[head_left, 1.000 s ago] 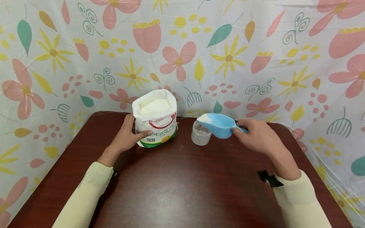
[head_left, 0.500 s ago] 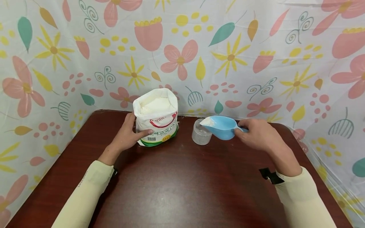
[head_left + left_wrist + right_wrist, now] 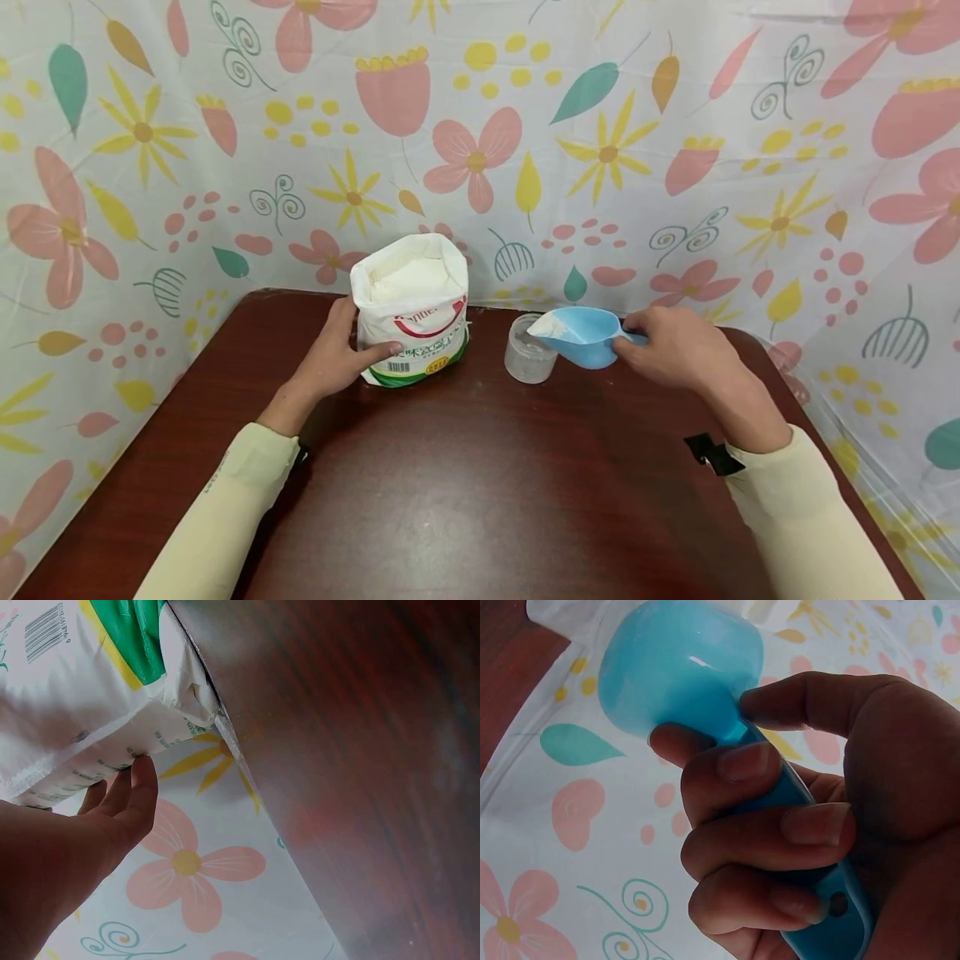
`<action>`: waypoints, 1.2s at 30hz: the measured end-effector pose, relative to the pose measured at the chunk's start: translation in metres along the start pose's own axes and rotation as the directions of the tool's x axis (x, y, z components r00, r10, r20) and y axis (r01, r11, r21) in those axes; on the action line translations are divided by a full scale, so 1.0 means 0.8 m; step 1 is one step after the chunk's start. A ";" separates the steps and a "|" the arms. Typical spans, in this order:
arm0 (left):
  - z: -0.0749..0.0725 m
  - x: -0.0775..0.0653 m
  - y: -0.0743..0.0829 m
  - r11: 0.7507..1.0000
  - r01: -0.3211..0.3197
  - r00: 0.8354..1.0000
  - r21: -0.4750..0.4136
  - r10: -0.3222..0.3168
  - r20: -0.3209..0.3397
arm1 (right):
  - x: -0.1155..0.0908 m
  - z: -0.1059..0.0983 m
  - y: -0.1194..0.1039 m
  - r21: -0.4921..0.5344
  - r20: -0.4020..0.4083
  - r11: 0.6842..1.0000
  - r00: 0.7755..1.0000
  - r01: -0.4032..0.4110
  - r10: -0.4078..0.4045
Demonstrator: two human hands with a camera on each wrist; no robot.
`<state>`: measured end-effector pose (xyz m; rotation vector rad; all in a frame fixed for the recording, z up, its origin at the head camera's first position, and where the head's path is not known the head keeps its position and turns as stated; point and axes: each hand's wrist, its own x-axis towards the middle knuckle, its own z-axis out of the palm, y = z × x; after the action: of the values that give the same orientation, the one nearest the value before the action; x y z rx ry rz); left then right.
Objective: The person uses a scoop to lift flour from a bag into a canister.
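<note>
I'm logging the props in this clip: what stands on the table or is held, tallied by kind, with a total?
Bag, white, open at the top, white powder inside: 1
Scoop, blue, some white powder at its lip, held in the right hand: 1
Container, clear, round: 1
Total: 3

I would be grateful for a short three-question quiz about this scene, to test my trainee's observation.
1. Which hand touches the white printed bag with the green base? A) left; B) right; C) neither.
2. True or false: this bag is closed at the top.
3. Complete: in the head view, the right hand holds a blue plastic scoop whose tip overlaps the clear cylindrical ____.

Key: 1. A, the left hand. 2. False: its open mouth shows white powder. 3. Container.
</note>
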<state>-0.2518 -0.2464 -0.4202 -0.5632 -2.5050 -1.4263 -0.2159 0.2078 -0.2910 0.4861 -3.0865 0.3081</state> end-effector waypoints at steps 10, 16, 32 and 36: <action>0.002 0.003 -0.010 1.000 -0.008 1.000 0.015 0.008 0.001 | 0.012 -0.003 -0.007 -0.037 0.022 0.999 1.000 0.005 -0.004; 0.002 0.004 0.012 0.999 -0.035 0.999 -0.026 0.035 0.007 | 0.016 -0.005 -0.010 -0.050 0.044 0.999 0.999 0.003 -0.001; 0.000 0.004 0.011 0.999 -0.022 1.000 -0.027 0.022 0.008 | 0.036 -0.020 -0.037 -0.141 0.133 0.990 0.991 -0.011 0.030; 0.001 0.004 -0.003 1.000 -0.003 1.000 0.001 0.003 0.003 | 0.042 -0.023 -0.045 -0.173 0.162 0.985 0.986 -0.003 0.031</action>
<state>-0.2558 -0.2461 -0.4214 -0.5694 -2.5055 -1.4238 -0.2379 0.1677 -0.2650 0.5034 -3.2378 -0.0013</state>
